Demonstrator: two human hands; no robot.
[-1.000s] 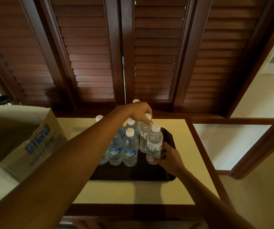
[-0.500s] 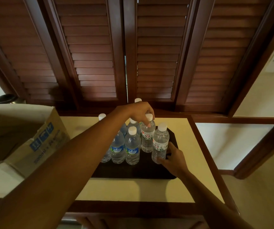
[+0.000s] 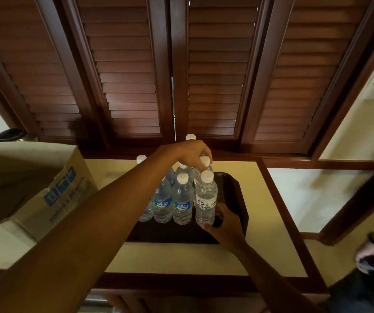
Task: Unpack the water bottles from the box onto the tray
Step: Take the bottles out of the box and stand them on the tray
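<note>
Bottles (image 3: 182, 199) upright in tray (image 3: 238, 195); box (image 3: 37, 190) beside.

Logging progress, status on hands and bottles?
Left hand pinching a bottle cap. Right hand steadying front-right bottle on tray. Nothing blocking.

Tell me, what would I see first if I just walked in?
A bunch of clear plastic water bottles with white caps standing on a dark tray mid-table. The left hand pinches a back bottle's cap; the right hand grips the nearest bottle's base. A brown cardboard box sits left.
</note>
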